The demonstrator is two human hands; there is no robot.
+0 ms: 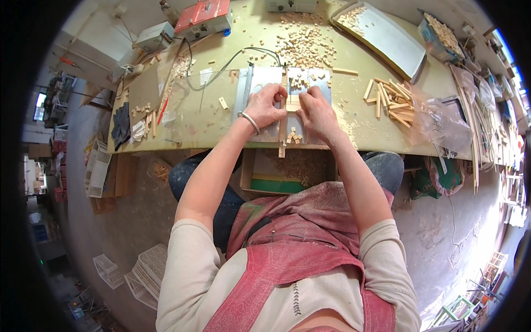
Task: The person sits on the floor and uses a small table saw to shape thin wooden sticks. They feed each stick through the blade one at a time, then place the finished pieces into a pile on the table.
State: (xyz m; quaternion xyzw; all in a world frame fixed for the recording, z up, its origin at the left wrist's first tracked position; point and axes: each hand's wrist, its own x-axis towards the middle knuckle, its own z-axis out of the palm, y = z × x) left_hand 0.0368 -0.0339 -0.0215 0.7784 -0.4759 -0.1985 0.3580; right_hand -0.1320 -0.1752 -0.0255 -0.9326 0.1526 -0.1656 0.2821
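At the metal bed (268, 78) of a small cutting jig, both my hands work close together. Short pale wooden sticks (293, 105) lie crosswise between them. My right hand (319, 112) is closed, with its fingertips on the right end of these sticks. My left hand (267, 107), a bangle on its wrist, is closed against a narrow wooden guide strip (282, 133); its fingers hide what they pinch. The guide strip runs toward me past the table edge. Small cut wooden blocks (295, 135) lie just in front of my right hand, and more blocks (307, 77) sit behind it.
Many loose blocks (304, 44) cover the back of the table (221, 124). At right are a pile of wooden sticks (395, 99), plastic bags (442, 122) and a metal tray (381, 41). A black cable (221, 74), a red-topped box (204, 16) and dark gloves (120, 124) are at left.
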